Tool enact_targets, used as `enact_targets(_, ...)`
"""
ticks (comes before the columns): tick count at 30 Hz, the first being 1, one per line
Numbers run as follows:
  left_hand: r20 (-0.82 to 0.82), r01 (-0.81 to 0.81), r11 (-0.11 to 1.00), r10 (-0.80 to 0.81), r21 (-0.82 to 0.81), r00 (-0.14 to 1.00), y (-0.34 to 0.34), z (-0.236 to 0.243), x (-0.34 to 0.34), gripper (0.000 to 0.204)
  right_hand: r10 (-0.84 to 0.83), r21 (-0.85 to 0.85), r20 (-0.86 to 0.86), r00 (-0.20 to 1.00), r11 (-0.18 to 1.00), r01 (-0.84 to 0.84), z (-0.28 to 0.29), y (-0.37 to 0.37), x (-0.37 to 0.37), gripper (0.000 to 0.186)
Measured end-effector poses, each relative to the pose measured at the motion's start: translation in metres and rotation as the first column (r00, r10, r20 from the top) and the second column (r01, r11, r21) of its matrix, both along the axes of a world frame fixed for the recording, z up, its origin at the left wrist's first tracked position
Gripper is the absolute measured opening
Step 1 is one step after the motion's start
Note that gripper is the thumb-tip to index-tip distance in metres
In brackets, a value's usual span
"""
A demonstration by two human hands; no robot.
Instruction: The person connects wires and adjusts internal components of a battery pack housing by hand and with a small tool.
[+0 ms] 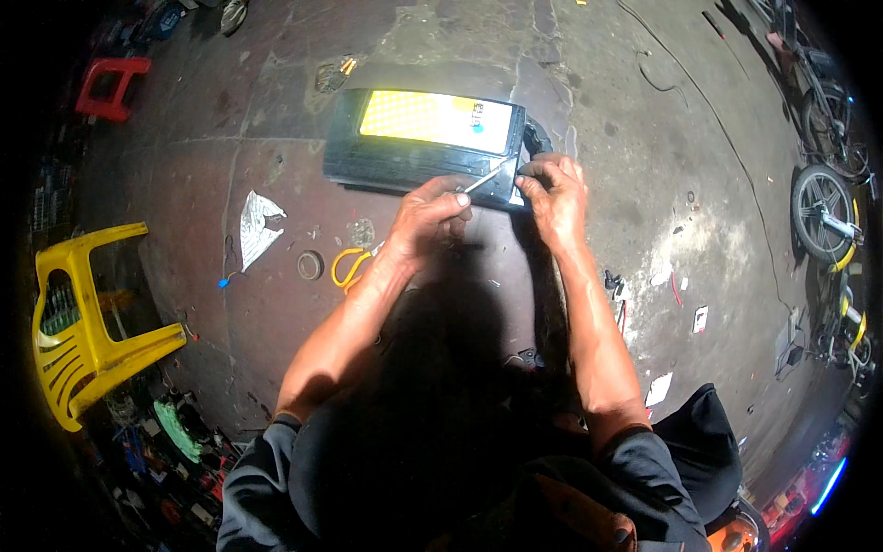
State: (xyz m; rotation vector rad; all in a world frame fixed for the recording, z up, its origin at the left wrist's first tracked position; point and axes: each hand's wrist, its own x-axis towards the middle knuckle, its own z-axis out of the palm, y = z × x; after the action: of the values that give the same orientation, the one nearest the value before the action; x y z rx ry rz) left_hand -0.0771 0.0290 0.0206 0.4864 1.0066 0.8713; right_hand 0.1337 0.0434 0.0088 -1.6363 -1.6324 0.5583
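- The left hand (430,216) is clamped on a slim metal rod (482,179), straight, smooth and pale, pinched between thumb and curled fingers and slanting up toward the end of the box.
- The right hand (559,204) has its thumb and bent fingers drawn in close together at the box's right end; I cannot tell whether anything is clamped between the tips.
- The black box (395,164) lies on the floor just in front of both hands, a long, hard-looking block with a dull sheen and crisp edges.
- A glossy label (414,115), yellow running into white, covers much of its upper face.
- A thick, dark, looped piece (537,138) curves out beside the right end.
- Left of the forearms lie scissors (339,268) with rounded yellow handle loops, and near them a ring-shaped tape roll (302,268).
- Farther left, a crumpled white sheet (258,230) tapers to a ragged point.
- The floor (625,138) is rough, stained and cracked.
- Near the left rim are a yellow plastic stool (120,362) with slotted openings and a smaller red stool (120,66).
- Toward the right rim, a spoked wheel (821,216) shows a round black tyre.
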Motion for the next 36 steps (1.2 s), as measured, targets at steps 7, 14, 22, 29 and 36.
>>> enact_targets(7,0.001,0.017,1.000,-0.017,0.013,1.000,0.000,-0.004,-0.003,0.036,0.035,-0.168,-0.164,0.986,0.984,-0.063,-0.020,0.011,0.016,0.018)
enact_targets(14,-0.012,0.060,0.998,-0.059,0.022,0.998,-0.002,0.004,-0.003,0.035,0.074,-0.239,-0.071,0.995,0.967,-0.089,-0.005,0.017,0.018,0.023)
enact_targets(22,0.000,0.049,0.999,-0.049,0.012,0.999,-0.005,0.013,0.004,0.032,0.014,-0.296,-0.323,0.946,0.948,-0.115,-0.023,0.020,0.019,0.024)
enact_targets(29,-0.018,0.083,0.994,-0.082,0.065,0.996,-0.005,0.010,0.002,0.033,0.027,-0.290,-0.378,0.925,0.946,-0.147,-0.018,0.018,0.021,0.017)
enact_targets(36,-0.011,0.087,0.994,-0.086,0.064,0.996,-0.005,0.012,0.004,0.032,0.016,-0.225,-0.105,0.994,0.974,-0.039,-0.004,0.013,0.008,0.015)
